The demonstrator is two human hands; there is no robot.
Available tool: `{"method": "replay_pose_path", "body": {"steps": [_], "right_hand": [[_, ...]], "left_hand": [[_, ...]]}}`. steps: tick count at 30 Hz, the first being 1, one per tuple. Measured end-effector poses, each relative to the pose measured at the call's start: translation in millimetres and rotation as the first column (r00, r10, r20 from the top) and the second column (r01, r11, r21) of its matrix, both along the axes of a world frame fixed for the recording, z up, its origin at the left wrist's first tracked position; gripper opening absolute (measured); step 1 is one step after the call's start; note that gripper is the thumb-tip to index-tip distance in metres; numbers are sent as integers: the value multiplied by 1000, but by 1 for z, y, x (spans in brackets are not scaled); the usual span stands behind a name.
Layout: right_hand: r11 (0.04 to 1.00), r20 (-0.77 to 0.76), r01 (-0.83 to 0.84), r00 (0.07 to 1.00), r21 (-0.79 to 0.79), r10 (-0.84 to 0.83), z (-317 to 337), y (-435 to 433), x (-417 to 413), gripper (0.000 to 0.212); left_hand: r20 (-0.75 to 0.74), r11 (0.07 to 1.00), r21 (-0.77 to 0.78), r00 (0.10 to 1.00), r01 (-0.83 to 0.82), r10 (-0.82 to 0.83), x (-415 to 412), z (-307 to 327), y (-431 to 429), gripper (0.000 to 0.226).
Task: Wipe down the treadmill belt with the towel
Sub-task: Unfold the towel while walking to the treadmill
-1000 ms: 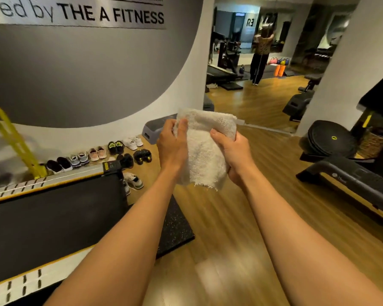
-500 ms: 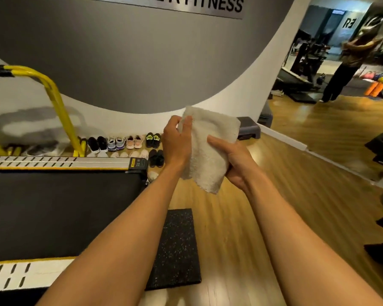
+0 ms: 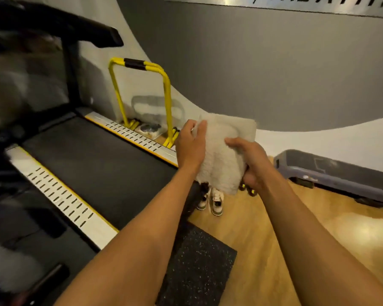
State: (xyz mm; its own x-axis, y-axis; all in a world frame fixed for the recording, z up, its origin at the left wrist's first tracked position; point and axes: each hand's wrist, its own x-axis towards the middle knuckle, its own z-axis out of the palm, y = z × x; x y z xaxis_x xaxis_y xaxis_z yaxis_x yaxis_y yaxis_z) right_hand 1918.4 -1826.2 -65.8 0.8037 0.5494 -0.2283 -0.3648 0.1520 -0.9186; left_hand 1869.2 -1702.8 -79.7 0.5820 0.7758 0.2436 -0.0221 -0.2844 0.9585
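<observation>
A folded white towel (image 3: pixel 221 151) is held up in front of me, above the rear end of the treadmill. My left hand (image 3: pixel 191 145) grips its upper left edge. My right hand (image 3: pixel 251 161) grips its right side lower down. The black treadmill belt (image 3: pixel 97 164) stretches from the left toward the middle, between two silver side rails (image 3: pixel 60 195) with yellow trim. Both hands are apart from the belt, just past its rear right corner.
The treadmill's black upright and console (image 3: pixel 71 40) rise at upper left. A yellow frame (image 3: pixel 142 69) stands against the grey wall. White shoes (image 3: pixel 210 200) sit on the wooden floor behind the belt. A speckled rubber mat (image 3: pixel 197 266) and a grey step platform (image 3: pixel 334 171) lie nearby.
My view has swung left and down toward the treadmill, so the belt and console now fill the left side. Both hands still hold the towel in much the same grip.
</observation>
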Motion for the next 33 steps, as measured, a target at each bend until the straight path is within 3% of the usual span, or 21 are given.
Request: {"method": "replay_pose_path", "body": {"steps": [5, 8, 12, 15, 22, 33], "right_hand": [[983, 65, -180, 981, -33, 182, 1, 63, 29, 28], [961, 98, -275, 956, -34, 277, -3, 101, 35, 15], [889, 102, -456, 884, -28, 457, -15, 150, 50, 32], [845, 67, -534, 843, -16, 534, -24, 192, 68, 31], [797, -28, -602, 799, -57, 601, -34, 304, 113, 29], [758, 43, -645, 758, -95, 650, 0, 451, 145, 20]], "left_hand": [[-40, 976, 2, 975, -218, 218, -3, -1, 55, 29], [-41, 944, 0, 943, -331, 330, -9, -6, 84, 30], [-47, 891, -3, 890, -455, 454, -9, -22, 125, 26], [-33, 860, -8, 860, -510, 509, 8, -32, 165, 27], [-106, 812, -58, 813, -580, 573, 59, -47, 274, 28], [-139, 742, -132, 754, -657, 642, 95, -23, 398, 27]]}}
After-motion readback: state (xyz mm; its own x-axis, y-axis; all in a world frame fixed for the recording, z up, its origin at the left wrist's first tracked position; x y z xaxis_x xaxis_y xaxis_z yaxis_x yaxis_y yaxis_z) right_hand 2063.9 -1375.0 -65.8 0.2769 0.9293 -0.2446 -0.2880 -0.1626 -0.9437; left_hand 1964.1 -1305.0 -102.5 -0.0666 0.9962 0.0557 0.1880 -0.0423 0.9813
